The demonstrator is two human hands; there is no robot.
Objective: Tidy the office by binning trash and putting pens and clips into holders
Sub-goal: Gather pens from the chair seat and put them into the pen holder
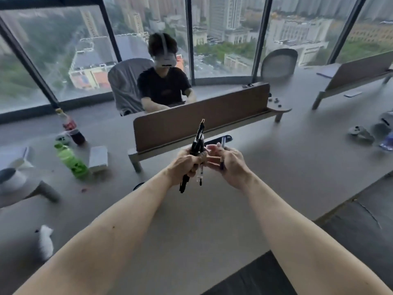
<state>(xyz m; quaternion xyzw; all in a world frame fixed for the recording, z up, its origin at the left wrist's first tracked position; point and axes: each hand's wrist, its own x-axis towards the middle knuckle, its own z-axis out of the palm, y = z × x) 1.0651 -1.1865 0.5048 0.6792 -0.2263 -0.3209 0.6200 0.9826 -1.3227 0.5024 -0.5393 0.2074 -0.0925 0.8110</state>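
While both bare forearms reach out over the grey desk (191, 220), the left hand (184, 167) grips a bundle of pens (197, 143), its fingers curled tight round the middle of them. The bundle stands nearly upright, held clear of the desk. Black barrels rise above the fist, and a black end and a clear barrel stick out below it. The right hand (230, 165) sits just beside the left, its fingers curled round a single pen (223, 144) with a pale upper part and a dark lower end. That pen is also roughly upright and held off the desk. The right fingertips point toward the bundle, but I cannot tell whether they touch it.

Behind the hands a brown divider panel (202, 116) runs across the desk on grey feet. To the left a green bottle (72, 160) stands near a cola bottle (71, 128), and a white box (98, 158) lies between the green bottle and the panel. A crumpled white tissue (45, 241) lies on the near-left part of the desk, beside the left forearm. Beyond the divider a person in a dark T-shirt (163, 86) wearing a white headset sits in a grey chair (124, 86) before tall windows. Far to the right, a pale controller (360, 133) rests on the desk.
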